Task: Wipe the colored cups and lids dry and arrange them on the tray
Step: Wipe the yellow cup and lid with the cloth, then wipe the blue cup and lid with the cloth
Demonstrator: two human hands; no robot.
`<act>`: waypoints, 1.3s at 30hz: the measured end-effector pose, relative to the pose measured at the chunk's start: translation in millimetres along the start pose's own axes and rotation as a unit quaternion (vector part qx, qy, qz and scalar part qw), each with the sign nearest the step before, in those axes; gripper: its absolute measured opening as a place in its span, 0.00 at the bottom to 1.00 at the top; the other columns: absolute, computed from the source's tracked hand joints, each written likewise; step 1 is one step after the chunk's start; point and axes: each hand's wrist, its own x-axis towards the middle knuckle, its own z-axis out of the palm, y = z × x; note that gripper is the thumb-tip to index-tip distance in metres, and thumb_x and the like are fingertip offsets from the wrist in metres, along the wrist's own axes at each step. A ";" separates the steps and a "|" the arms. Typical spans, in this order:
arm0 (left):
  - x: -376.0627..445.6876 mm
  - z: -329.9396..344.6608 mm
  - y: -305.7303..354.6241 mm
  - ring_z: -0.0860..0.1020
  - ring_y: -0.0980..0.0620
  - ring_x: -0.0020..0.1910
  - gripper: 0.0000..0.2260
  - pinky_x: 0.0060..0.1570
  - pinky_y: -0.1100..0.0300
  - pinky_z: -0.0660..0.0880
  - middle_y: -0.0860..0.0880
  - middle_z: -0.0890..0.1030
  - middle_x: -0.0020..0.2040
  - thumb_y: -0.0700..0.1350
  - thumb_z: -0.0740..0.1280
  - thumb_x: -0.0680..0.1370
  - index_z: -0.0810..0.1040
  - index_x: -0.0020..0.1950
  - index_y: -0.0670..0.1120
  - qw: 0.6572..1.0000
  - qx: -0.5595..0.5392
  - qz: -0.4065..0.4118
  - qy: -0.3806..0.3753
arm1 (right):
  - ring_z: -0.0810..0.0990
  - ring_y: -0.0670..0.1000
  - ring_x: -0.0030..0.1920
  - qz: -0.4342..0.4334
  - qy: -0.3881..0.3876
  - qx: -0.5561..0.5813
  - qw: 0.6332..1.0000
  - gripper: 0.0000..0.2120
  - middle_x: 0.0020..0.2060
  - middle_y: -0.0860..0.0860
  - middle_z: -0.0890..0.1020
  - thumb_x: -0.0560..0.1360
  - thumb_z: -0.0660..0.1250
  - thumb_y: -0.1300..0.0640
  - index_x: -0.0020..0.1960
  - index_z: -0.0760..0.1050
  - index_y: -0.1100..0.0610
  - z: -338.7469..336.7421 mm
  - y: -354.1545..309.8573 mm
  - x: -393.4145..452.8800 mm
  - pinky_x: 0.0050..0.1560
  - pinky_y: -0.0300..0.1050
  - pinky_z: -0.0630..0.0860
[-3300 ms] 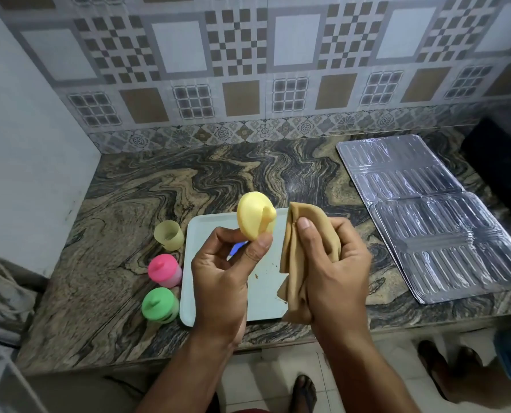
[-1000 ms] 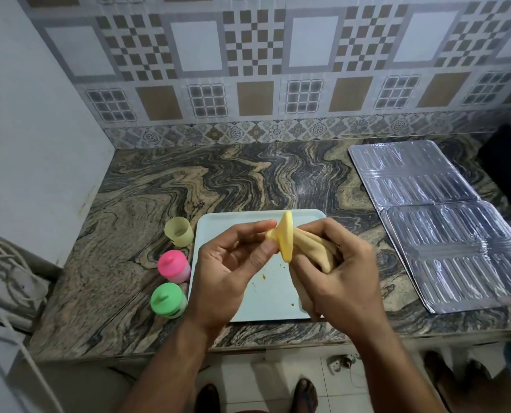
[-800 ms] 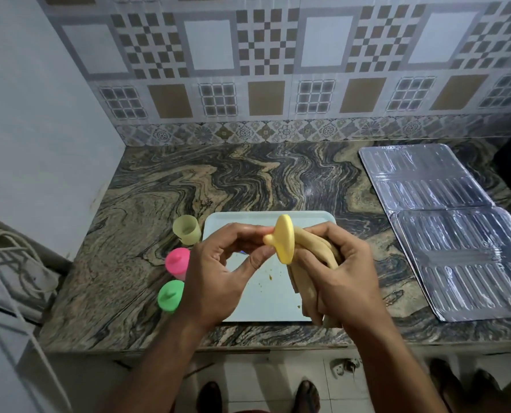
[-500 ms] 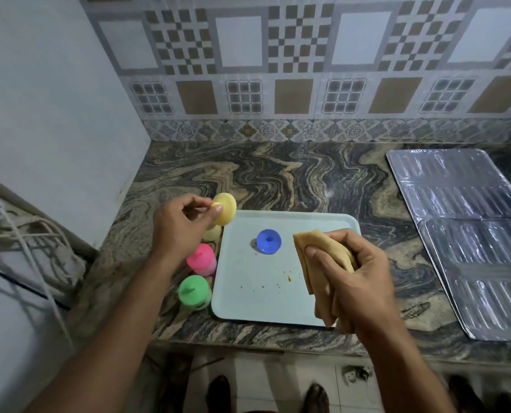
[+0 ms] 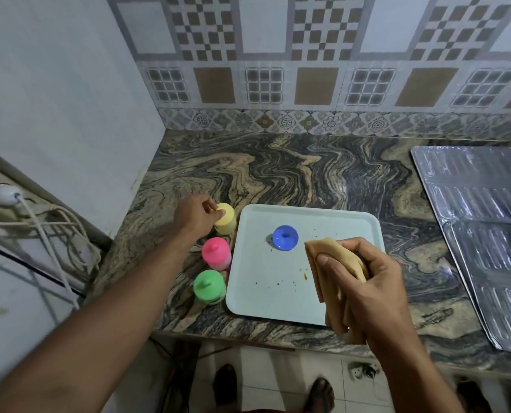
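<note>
**Yellow lid on its cup, cloth held over the tray**

At the far left, a white plug (image 5: 2, 194) and loose cables (image 5: 69, 231) hang beside the plain wall. The left hand (image 5: 196, 217) reaches across the marbled counter (image 5: 308, 171) to the yellow cup (image 5: 226, 225), its fingers curled and pinching the knob of the yellow lid (image 5: 225, 210) that sits on top of the cup. Just in front of it stand the pink cup (image 5: 217, 254) and, nearer still, the green cup (image 5: 209, 287), both lidded and lined up along the left edge of the pale tray (image 5: 278, 293), on the counter rather than on it. On the tray a blue lid (image 5: 285, 237) lies alone near the back, with a few small brown crumbs scattered toward the front. The right hand (image 5: 364, 281) hovers over the tray's right front corner, fingers and thumb closed around a folded tan cloth (image 5: 334, 263) that hides that corner. Farther right, ribbed silver sheets (image 5: 480, 228) cover the counter. Below the counter edge, feet in sandals (image 5: 320, 391) show on the tiled floor.
</note>
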 end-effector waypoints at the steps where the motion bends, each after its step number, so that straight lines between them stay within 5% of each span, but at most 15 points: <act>1: 1.1 0.1 0.4 0.84 0.45 0.45 0.10 0.45 0.52 0.80 0.46 0.87 0.45 0.49 0.82 0.72 0.84 0.44 0.47 1.000 0.002 0.000 -0.002 | 0.79 0.58 0.29 0.002 0.000 -0.001 1.000 0.10 0.32 0.56 0.83 0.78 0.76 0.64 0.43 0.82 0.51 0.1 1.8 0.0 0.27 0.49 0.78; 11: 4.6 -1.8 6.5 0.82 0.46 0.44 0.10 0.40 0.58 0.71 0.49 0.84 0.43 0.51 0.81 0.72 0.82 0.42 0.50 0.999 0.031 0.006 -0.023 | 0.79 0.56 0.30 0.008 -0.008 0.004 1.000 0.07 0.33 0.58 0.83 0.77 0.77 0.63 0.45 0.83 0.52 3.2 11.4 2.5 0.34 0.50 0.78; 24: 3.9 -1.4 12.4 0.81 0.47 0.44 0.10 0.39 0.57 0.73 0.49 0.85 0.46 0.52 0.81 0.73 0.81 0.42 0.51 0.998 0.062 -0.001 -0.027 | 0.81 0.57 0.34 -0.002 -0.007 -0.007 1.000 0.07 0.36 0.56 0.84 0.77 0.78 0.62 0.46 0.83 0.52 -1.6 18.2 5.1 0.37 0.58 0.82; 30: -2.9 1.1 2.7 0.81 0.46 0.46 0.14 0.42 0.55 0.75 0.49 0.84 0.50 0.58 0.79 0.73 0.83 0.48 0.51 0.998 0.067 0.018 -0.002 | 0.76 0.61 0.23 -0.020 0.064 0.006 0.998 0.06 0.28 0.54 0.81 0.78 0.75 0.66 0.46 0.80 0.58 -22.9 3.2 5.1 0.18 0.59 0.75; 34: -16.2 -0.3 15.0 0.79 0.45 0.50 0.14 0.47 0.52 0.76 0.47 0.79 0.54 0.58 0.77 0.74 0.83 0.53 0.50 0.994 0.046 0.074 0.069 | 0.78 0.59 0.29 -0.049 0.132 -0.027 0.990 0.04 0.37 0.63 0.83 0.78 0.77 0.62 0.48 0.82 0.56 -57.1 4.6 5.7 0.25 0.60 0.77; 39: -67.8 27.3 68.1 0.78 0.52 0.48 0.08 0.48 0.59 0.72 0.51 0.79 0.52 0.47 0.76 0.76 0.84 0.55 0.50 0.977 -0.050 0.206 0.001 | 0.78 0.54 0.26 -0.039 0.207 0.013 0.977 0.04 0.34 0.52 0.82 0.78 0.76 0.62 0.48 0.82 0.56 -90.4 6.2 -9.1 0.22 0.51 0.79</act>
